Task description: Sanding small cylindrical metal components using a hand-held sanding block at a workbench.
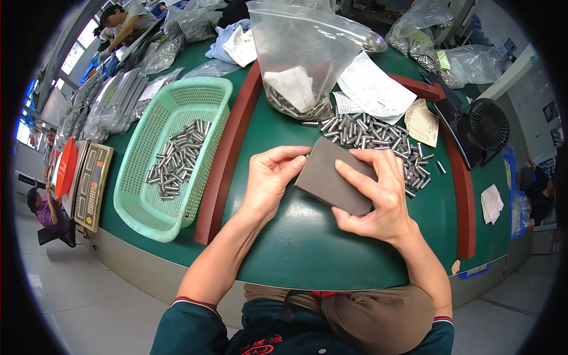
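My right hand (378,198) grips a dark grey-brown rectangular block (328,171), its fingers spread over the top and the thumb along the near edge. My left hand (275,177) is closed in a pinch at the block's left edge. Whatever sits between its fingertips is too small and covered to name. Just beyond the block lies a loose heap of short metal pins (370,131) on the green table. More metal pins (177,160) rest in a light green plastic basket (130,204) at the left.
Red-brown bars (228,171) frame the work area. A clear plastic bag (302,44) with pins and paper stands at the back, beside paper sheets (376,89). At the right are a black fan (489,124) and a cloth (491,204); a scale (93,186) stands far left. Other people work nearby.
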{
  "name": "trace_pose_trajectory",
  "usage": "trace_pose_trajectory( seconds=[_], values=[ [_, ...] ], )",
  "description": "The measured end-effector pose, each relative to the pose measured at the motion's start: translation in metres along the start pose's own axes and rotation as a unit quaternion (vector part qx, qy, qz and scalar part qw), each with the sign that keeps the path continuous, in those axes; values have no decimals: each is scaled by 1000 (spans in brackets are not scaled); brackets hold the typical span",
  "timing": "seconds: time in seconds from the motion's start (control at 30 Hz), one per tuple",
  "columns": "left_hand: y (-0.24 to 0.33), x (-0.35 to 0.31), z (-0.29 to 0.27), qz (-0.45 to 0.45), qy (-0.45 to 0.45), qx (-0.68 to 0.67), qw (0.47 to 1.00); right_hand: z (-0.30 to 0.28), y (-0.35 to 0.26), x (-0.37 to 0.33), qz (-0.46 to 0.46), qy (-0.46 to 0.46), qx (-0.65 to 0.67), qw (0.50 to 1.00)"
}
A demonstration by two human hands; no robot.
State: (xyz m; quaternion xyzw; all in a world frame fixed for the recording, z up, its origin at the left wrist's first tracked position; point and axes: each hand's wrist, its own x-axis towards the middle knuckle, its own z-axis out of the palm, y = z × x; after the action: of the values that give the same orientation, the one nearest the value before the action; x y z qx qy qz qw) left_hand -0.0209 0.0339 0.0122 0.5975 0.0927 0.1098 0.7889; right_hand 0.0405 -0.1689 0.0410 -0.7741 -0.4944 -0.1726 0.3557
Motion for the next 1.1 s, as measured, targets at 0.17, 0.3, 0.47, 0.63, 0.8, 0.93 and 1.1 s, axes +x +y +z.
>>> trace_pose_trajectory(
  seconds=[0.17, 0.3, 0.47, 0.63, 0.8, 0.93, 1.1],
  values=[
    [2, -2, 1, -15, -13, -15, 1000, -5, 1, 1, 11, 6, -26, 1000],
    [2, -3, 2, 9, -29, -18, 999, -9, 13, -2, 104, 53, -148, 982],
    [1, -1, -2, 31, -41, -4, 999, -14, 23, -3, 137, 121, -108, 977],
    [2, 1, 0, 29, -28, -15, 999, -15, 19, -1, 131, 100, -111, 980],
    [2, 1, -1, -1, -14, -22, 1000, -14, 19, -2, 114, 97, -112, 982],
    [4, 1, -5, -38, -18, -20, 999, -14, 7, 3, 37, 48, -57, 997],
    [3, 1, -7, -103, -53, -97, 989, -15, 7, 2, 31, -1, -62, 998]
  ],
)
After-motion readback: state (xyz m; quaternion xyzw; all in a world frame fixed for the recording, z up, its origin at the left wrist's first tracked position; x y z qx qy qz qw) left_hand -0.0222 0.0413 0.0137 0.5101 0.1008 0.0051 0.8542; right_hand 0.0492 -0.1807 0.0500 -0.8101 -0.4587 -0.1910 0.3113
